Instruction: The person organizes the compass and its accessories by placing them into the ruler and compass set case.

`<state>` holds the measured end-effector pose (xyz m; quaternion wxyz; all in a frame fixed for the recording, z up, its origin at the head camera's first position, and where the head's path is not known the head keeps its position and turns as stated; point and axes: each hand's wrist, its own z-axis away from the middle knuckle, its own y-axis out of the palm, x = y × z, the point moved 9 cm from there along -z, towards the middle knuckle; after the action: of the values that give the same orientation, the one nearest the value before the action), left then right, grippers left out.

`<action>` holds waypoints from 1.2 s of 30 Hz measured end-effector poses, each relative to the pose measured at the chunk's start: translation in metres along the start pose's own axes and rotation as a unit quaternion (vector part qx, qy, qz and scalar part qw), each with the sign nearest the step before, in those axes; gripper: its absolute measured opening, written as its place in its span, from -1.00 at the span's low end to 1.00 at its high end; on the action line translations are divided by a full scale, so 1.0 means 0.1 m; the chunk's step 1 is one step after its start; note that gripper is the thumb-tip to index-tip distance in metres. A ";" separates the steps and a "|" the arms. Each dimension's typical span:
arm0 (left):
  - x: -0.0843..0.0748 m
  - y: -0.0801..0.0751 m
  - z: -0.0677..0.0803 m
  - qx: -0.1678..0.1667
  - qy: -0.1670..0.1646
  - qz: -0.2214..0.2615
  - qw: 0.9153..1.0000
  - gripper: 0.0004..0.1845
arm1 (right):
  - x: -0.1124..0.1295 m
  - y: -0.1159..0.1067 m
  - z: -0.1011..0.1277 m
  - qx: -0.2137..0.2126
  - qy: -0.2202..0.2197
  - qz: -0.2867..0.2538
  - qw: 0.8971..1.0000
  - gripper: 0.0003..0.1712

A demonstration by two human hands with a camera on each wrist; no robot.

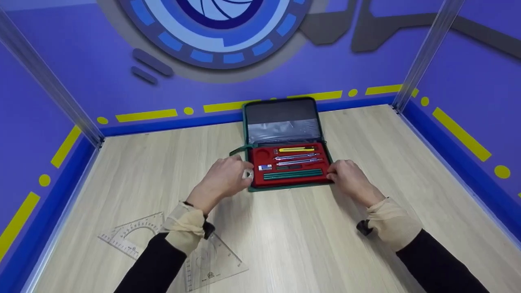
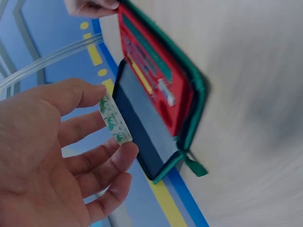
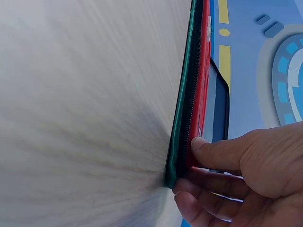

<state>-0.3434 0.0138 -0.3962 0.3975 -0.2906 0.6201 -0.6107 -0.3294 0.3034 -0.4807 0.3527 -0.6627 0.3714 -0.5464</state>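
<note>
A green zip case (image 1: 281, 112) lies unfolded with its lid leaning back, its red tray (image 1: 260, 184) facing up. My left hand (image 1: 226, 177) is at the tray's left side, pinching a small roll of white tape (image 2: 114, 119) with a green print between thumb and fingers. With thumb on the red edge and fingers below, my right hand (image 3: 236, 165) pinches the case's near right corner. The tray carries green pencils (image 1: 293, 174), an eraser (image 1: 265, 167), a yellow utility knife (image 1: 296, 149) and two slim metallic drawing tools (image 1: 297, 156). A round recess shows at its upper left.
Two clear plastic set squares (image 1: 122, 238) lie at the front left of the wooden table (image 1: 309, 244), partly hidden under the left forearm. Blue printed walls (image 1: 203, 93) enclose the back and sides. The case's lid stands close to the back wall.
</note>
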 end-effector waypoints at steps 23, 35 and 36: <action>-0.09 -0.09 -0.67 -0.025 0.018 -0.001 1.000 -0.62 | 0.00 0.01 0.00 -0.003 0.007 0.006 1.000 -0.91; -0.03 0.18 -1.04 -0.035 -0.014 0.018 0.999 -0.70 | -0.02 0.00 0.01 -0.002 0.030 0.008 1.000 -0.95; -0.03 0.20 -1.06 -0.037 -0.015 0.020 0.999 -0.71 | -0.01 -0.01 0.01 -0.004 0.028 0.006 1.000 -0.95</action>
<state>-0.4297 0.0739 -0.4218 0.4073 -0.3020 0.6421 -0.5750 -0.3288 0.3051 -0.4806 0.3428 -0.6463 0.3871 -0.5612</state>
